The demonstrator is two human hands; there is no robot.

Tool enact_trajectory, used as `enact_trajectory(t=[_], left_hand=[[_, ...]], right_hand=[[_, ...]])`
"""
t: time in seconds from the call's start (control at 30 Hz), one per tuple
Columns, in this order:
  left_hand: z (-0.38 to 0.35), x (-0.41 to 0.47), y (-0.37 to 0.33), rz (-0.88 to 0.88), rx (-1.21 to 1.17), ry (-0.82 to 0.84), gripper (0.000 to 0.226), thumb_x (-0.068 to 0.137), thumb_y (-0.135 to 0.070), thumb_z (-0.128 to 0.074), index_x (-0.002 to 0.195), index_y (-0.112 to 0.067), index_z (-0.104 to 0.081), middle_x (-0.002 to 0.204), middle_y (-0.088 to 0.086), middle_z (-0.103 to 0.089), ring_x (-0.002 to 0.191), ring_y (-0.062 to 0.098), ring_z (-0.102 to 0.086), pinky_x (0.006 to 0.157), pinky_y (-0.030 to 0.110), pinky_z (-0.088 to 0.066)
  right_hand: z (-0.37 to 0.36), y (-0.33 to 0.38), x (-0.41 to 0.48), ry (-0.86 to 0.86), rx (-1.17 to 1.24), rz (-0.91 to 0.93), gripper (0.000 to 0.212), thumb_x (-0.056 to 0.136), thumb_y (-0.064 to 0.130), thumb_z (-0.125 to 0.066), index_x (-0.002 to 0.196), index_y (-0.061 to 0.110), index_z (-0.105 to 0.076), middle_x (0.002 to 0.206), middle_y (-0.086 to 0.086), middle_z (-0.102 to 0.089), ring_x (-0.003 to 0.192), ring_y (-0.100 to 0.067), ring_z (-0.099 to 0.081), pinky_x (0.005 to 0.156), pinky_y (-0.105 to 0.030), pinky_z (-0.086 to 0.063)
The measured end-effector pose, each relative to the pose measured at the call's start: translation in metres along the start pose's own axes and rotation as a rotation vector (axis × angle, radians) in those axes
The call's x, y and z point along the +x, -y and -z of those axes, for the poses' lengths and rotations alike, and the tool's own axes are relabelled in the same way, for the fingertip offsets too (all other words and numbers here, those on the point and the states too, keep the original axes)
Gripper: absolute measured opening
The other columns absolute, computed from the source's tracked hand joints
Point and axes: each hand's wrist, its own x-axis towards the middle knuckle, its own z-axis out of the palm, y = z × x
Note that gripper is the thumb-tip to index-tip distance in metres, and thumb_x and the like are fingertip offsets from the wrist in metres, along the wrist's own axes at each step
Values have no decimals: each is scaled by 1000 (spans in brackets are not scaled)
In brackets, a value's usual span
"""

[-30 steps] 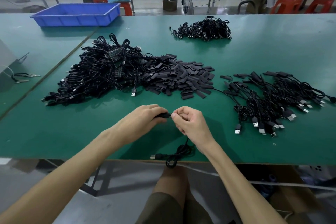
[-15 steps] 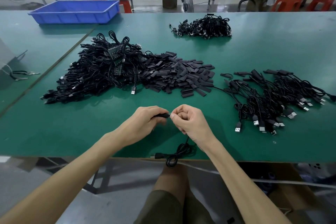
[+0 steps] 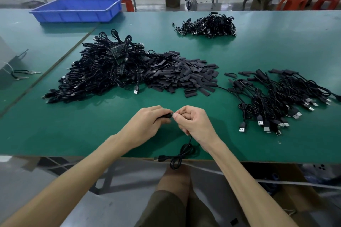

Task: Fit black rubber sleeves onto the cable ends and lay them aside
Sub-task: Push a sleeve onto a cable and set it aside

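Nearest, below the hands, the cable (image 3: 181, 155) loops over the counter (image 3: 73, 134) edge, its USB plug pointing left, and one strand climbs into the right hand (image 3: 193, 123). Both hands are curled and meet thumb to thumb above the counter. The left hand (image 3: 147, 122) pinches a black sleeve (image 3: 168, 115), its long axis lying left to right with the open mouth toward the right hand. The right hand pinches the cable end at that mouth; the tip itself is hidden by the fingers, so how far it has entered cannot be told. The fitting looks to turn on keeping end and sleeve on one line while the hands press toward each other.

Beyond the hands lies the sleeve pile (image 3: 186, 77), straight ahead and a little nearer the right hand. Left of it spreads the heap of bare cables (image 3: 96, 73), within the left hand's reach. To the right sits the finished heap (image 3: 280, 96), on the right hand's side. Farther off are a small bundle (image 3: 208, 26) and a blue tray (image 3: 77, 10).
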Motion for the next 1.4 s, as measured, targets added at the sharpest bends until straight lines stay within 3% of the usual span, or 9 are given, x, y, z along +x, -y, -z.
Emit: enact_trajectory(t=[0.17, 0.3, 0.47, 0.6, 0.9, 1.13, 1.4], left_hand=[[1, -2, -1, -64, 73, -8, 24, 97, -10, -66, 121, -9, -70, 98, 1, -69, 88, 21, -65, 81, 39, -54], [-3, -3, -3, -79, 41, -83, 23, 95, -7, -68, 118, -9, -71, 99, 1, -69, 90, 17, -65, 83, 33, -53], [-8, -5, -2, 180, -379, -114, 25, 90, -8, -74, 105, -28, -75, 83, -10, -75, 67, 9, -65, 69, 20, -52], [-10, -4, -3, 241, -610, -97, 22, 94, -6, -69, 106, -22, -76, 76, 0, -75, 56, 13, -60, 56, 22, -50], [-10, -6, -2, 221, -599, -71, 22, 97, -9, -66, 114, -19, -76, 78, 4, -74, 55, 18, -59, 55, 28, -52], [-11, -7, -4, 231, -575, -121, 21, 93, -9, -70, 113, -15, -76, 67, -5, -71, 56, 12, -62, 60, 20, -51], [-13, -8, -3, 206, -513, -119, 24, 92, -6, -71, 114, -15, -76, 74, -6, -74, 62, 15, -67, 63, 23, -54]], right_hand=[[1, 1, -1, -1, -6, 4, 17, 100, 18, -67, 85, 8, -67, 49, 3, -55, 44, -11, -44, 47, -21, -40], [0, 1, -1, -15, -5, -11, 19, 100, 18, -66, 83, 9, -66, 48, 3, -54, 44, -11, -43, 47, -22, -39], [1, 1, -1, -10, 29, -17, 19, 100, 19, -66, 84, 8, -65, 49, 4, -54, 43, -9, -42, 47, -20, -39], [0, 1, 0, -7, 34, -14, 17, 101, 16, -65, 89, 5, -64, 53, 0, -60, 46, -13, -47, 47, -21, -41], [-3, 2, 0, -7, 6, -21, 18, 102, 15, -61, 87, 8, -65, 57, -2, -65, 49, -13, -52, 50, -21, -44], [-3, 3, 0, -26, 15, -27, 18, 102, 14, -60, 86, 8, -65, 57, -2, -66, 50, -16, -53, 50, -22, -45], [-1, 4, -2, 3, 9, -38, 20, 102, 15, -60, 85, 6, -64, 57, -4, -66, 50, -16, -54, 52, -25, -47]])
